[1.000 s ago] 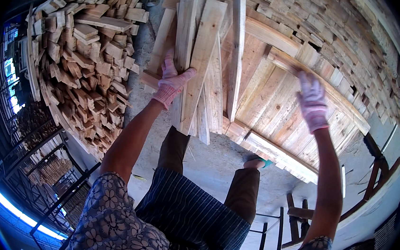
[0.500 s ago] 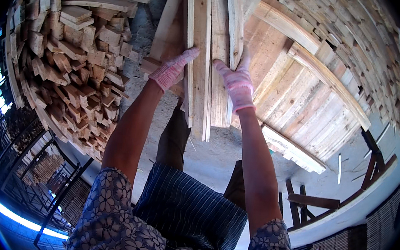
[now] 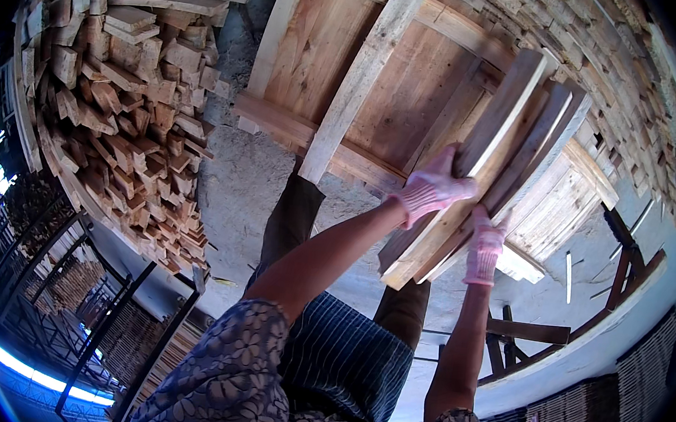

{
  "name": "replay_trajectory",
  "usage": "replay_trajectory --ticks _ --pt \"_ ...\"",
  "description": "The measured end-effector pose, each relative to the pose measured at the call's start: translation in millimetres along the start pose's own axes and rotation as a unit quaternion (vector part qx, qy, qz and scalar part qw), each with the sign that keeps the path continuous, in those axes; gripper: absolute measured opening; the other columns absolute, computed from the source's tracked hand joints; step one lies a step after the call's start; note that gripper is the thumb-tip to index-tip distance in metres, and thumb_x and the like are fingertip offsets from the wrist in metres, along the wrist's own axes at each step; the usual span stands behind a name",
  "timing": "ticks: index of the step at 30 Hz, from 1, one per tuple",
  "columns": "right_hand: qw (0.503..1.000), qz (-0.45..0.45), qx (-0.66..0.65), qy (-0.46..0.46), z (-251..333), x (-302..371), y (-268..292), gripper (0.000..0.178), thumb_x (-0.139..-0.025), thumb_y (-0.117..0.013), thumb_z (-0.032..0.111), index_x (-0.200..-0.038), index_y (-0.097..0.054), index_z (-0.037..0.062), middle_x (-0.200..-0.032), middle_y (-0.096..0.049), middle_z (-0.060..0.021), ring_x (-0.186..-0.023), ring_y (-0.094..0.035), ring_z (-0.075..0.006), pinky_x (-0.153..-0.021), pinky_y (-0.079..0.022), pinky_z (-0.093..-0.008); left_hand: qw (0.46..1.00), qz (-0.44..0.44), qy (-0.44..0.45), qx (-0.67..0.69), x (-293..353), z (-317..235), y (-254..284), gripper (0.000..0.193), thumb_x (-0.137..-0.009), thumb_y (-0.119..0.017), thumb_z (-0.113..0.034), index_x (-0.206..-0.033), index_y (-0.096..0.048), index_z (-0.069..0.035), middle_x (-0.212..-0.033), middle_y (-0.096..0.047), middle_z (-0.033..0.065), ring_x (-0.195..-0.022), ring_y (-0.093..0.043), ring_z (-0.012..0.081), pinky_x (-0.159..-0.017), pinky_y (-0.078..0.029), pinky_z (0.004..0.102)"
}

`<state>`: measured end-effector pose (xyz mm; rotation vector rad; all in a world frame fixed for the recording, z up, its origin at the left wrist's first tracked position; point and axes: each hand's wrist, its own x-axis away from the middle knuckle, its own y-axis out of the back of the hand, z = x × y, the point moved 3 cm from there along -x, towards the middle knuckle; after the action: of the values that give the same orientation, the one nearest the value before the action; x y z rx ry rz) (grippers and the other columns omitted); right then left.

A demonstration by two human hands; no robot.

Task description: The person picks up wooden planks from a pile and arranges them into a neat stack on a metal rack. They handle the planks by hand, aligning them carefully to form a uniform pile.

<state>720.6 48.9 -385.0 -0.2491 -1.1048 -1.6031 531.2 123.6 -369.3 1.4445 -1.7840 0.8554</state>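
Between my two hands is a bundle of several wooden boards (image 3: 499, 137), tilted with its far end to the right. My left hand (image 3: 435, 189), in a pink-white knit glove, is closed on the bundle's left side. On its right side, nearer the lower end, my right hand (image 3: 485, 246) wears a matching glove and grips the boards. Fingers under the wood are hidden. Beneath and to the left lies a wooden panel (image 3: 321, 41) made of planks with crosspieces. A single pale board (image 3: 365, 81) lies diagonally over it.
A tall pile of short wood pieces (image 3: 133, 113) rises at the left. Stacked lumber (image 3: 645, 101) lines the far right. Another plank panel (image 3: 555, 210) lies right of the bundle. A dark frame (image 3: 532, 332) stands at the right, on the grey floor (image 3: 235, 194).
Both hands have swung right with the boards, which now tilt rightward. The plank panel at the left is uncovered, and one pale board shows lying across it.
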Motion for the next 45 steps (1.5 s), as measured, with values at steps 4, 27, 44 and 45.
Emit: replay_trajectory --ticks 4,27,44,45 --pt "0.997 -0.045 0.025 -0.061 -14.0 -43.9 24.7 0.083 -0.089 -0.067 0.033 -0.152 -0.028 -0.0047 -0.134 -0.057 -0.0242 -0.12 -0.054 -0.0336 -0.105 -0.04 -0.034 0.996 -0.068 0.007 -0.057 -35.9 14.9 -9.6 0.074 -0.074 -0.07 -0.039 -0.125 -0.047 0.01 -0.105 -0.064 0.0276 -0.094 -0.065 0.0365 -0.083 -0.053 0.0416" --pt "0.987 -0.11 0.11 0.033 56.7 33.4 -44.7 0.099 -0.089 -0.074 0.031 -0.162 -0.01 0.0114 -0.162 -0.023 -0.0218 -0.148 -0.028 -0.0353 -0.12 -0.025 -0.0396 0.904 -0.323 0.016 -0.28 -1.4 27.2 218.2 0.079 -0.08 -0.074 -0.041 -0.136 -0.029 -0.01 -0.133 -0.052 0.0263 -0.11 -0.062 0.0437 -0.092 -0.051 0.0473" --pt "0.978 -0.041 0.202 0.046 201.0 28.8 -287.9 0.111 -0.087 -0.072 0.038 -0.16 0.01 0.0205 -0.134 -0.041 -0.0262 -0.113 -0.057 -0.0474 -0.09 -0.051 -0.0534 0.86 -0.361 0.018 -0.359 -54.8 -3.4 382.4 0.09 -0.078 -0.076 -0.049 -0.143 -0.028 -0.01 -0.132 -0.051 0.0272 -0.114 -0.059 0.0447 -0.097 -0.05 0.0463" --pt "0.977 -0.045 0.205 0.038 202.5 35.2 -289.8 0.113 -0.086 -0.073 0.038 -0.159 0.012 0.0233 -0.134 -0.041 -0.0275 -0.114 -0.057 -0.0476 -0.09 -0.051 -0.0538 0.88 -0.366 0.007 -0.303 -56.3 -2.7 390.2 0.09 -0.079 -0.074 -0.053 -0.145 -0.03 -0.011 -0.131 -0.052 0.0277 -0.114 -0.059 0.0441 -0.098 -0.049 0.0452"
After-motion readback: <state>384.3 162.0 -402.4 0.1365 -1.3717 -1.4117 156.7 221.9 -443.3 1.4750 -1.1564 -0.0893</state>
